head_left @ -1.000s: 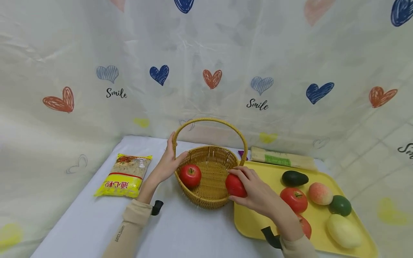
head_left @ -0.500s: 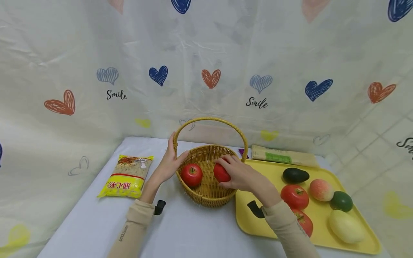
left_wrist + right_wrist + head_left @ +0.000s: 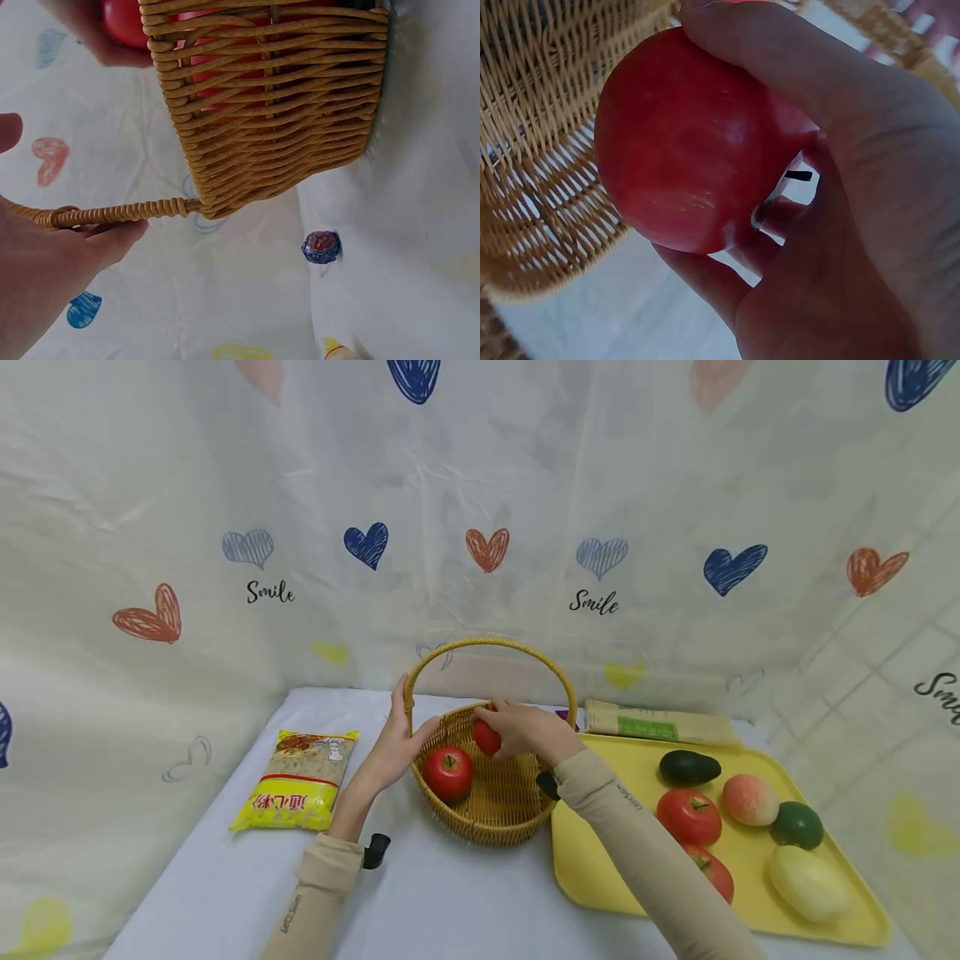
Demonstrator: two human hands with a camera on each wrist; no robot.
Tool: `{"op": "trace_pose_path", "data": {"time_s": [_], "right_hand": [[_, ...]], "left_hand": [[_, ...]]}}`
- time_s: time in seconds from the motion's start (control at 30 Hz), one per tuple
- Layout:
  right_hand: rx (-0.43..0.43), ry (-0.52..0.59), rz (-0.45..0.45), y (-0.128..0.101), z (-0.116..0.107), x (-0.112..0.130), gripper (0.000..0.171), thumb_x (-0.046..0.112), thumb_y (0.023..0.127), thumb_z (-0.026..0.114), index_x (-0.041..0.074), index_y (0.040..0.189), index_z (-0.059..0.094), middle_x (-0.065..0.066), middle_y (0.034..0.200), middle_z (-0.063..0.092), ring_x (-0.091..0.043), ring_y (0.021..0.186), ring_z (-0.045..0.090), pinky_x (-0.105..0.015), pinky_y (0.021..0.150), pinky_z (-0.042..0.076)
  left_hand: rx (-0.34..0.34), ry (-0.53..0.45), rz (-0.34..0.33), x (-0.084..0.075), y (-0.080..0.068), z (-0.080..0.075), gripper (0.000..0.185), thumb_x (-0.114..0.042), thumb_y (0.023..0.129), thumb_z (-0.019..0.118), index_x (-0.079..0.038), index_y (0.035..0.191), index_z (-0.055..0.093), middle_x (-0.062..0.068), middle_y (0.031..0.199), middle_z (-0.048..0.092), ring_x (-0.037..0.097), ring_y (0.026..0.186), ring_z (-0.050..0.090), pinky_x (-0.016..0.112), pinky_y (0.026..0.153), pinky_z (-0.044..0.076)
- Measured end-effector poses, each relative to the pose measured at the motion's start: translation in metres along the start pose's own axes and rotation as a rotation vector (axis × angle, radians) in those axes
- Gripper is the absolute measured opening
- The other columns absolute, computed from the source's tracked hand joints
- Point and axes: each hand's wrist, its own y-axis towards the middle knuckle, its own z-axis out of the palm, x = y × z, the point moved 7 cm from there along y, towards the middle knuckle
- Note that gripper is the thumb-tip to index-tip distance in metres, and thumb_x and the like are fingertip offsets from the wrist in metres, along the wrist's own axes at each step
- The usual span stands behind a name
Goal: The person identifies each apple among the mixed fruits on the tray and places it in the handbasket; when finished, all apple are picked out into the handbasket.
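Observation:
A wicker basket (image 3: 517, 814) with a tall hoop handle (image 3: 491, 645) stands mid-table. One red apple (image 3: 447, 773) lies inside at its left. My right hand (image 3: 517, 731) holds a second red apple (image 3: 487, 737) over the far part of the basket; in the right wrist view the fingers curl round this apple (image 3: 697, 142) above the weave (image 3: 540, 150). My left hand (image 3: 393, 743) grips the handle's left base; in the left wrist view the handle (image 3: 120, 214) crosses my left hand (image 3: 45, 277) beside the basket wall (image 3: 277, 112).
A yellow tray (image 3: 622, 881) at the right carries an avocado (image 3: 689, 767), tomatoes (image 3: 688, 816), a peach (image 3: 750, 799), a green fruit (image 3: 797, 824) and a pale mango (image 3: 810, 883). A yellow pasta bag (image 3: 297, 780) lies left. A noodle packet (image 3: 656, 725) lies behind the tray.
My right hand carried the apple from the basket's right rim leftward and farther in over the basket. The left hand kept its hold on the handle.

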Motion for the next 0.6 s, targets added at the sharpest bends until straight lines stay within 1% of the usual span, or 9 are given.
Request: {"op": "trace_pose_path", "data": {"time_s": [0.07, 0.17, 0.23, 0.33, 0.6], "right_hand": [[0.023, -0.021, 0.015, 0.009, 0.004, 0.001, 0.074, 0.031, 0.090, 0.080, 0.024, 0.154, 0.043, -0.012, 0.142, 0.048, -0.028, 0.130, 0.052, -0.047, 0.106, 0.052], [0.055, -0.035, 0.042, 0.021, 0.010, 0.003, 0.079, 0.033, 0.091, 0.079, 0.025, 0.158, 0.038, -0.010, 0.149, 0.045, -0.027, 0.137, 0.047, -0.048, 0.109, 0.050], [0.075, -0.042, 0.049, 0.026, 0.015, 0.004, 0.083, 0.034, 0.091, 0.078, 0.023, 0.160, 0.034, -0.010, 0.155, 0.041, -0.026, 0.141, 0.043, -0.049, 0.112, 0.048], [0.100, -0.052, 0.050, 0.032, 0.021, 0.007, 0.084, 0.033, 0.091, 0.078, 0.020, 0.160, 0.032, -0.010, 0.159, 0.038, -0.027, 0.144, 0.040, -0.050, 0.114, 0.047], [0.108, -0.111, 0.060, 0.043, 0.032, 0.011, 0.084, 0.028, 0.090, 0.079, 0.020, 0.161, 0.033, -0.011, 0.158, 0.040, -0.029, 0.146, 0.040, -0.050, 0.115, 0.047]], "left_hand": [[0.001, -0.004, -0.001, -0.003, -0.003, 0.000, 0.090, -0.024, 0.107, 0.056, -0.003, 0.163, -0.011, 0.023, 0.172, -0.009, 0.043, 0.160, 0.000, 0.062, 0.129, 0.012], [-0.007, -0.016, 0.006, -0.005, -0.006, 0.000, 0.089, -0.024, 0.106, 0.056, -0.004, 0.163, -0.010, 0.022, 0.172, -0.009, 0.042, 0.160, 0.000, 0.062, 0.129, 0.011], [-0.010, -0.025, 0.010, -0.005, -0.007, 0.001, 0.089, -0.023, 0.106, 0.056, -0.004, 0.163, -0.010, 0.022, 0.172, -0.009, 0.042, 0.160, 0.000, 0.062, 0.129, 0.010], [-0.006, -0.027, 0.008, -0.004, -0.006, 0.002, 0.090, -0.024, 0.106, 0.056, -0.004, 0.163, -0.010, 0.021, 0.172, -0.009, 0.041, 0.160, -0.001, 0.061, 0.129, 0.009], [-0.004, -0.001, -0.003, -0.004, -0.006, -0.001, 0.089, -0.026, 0.107, 0.055, -0.003, 0.163, -0.010, 0.022, 0.172, -0.007, 0.041, 0.161, 0.000, 0.060, 0.129, 0.011]]}}
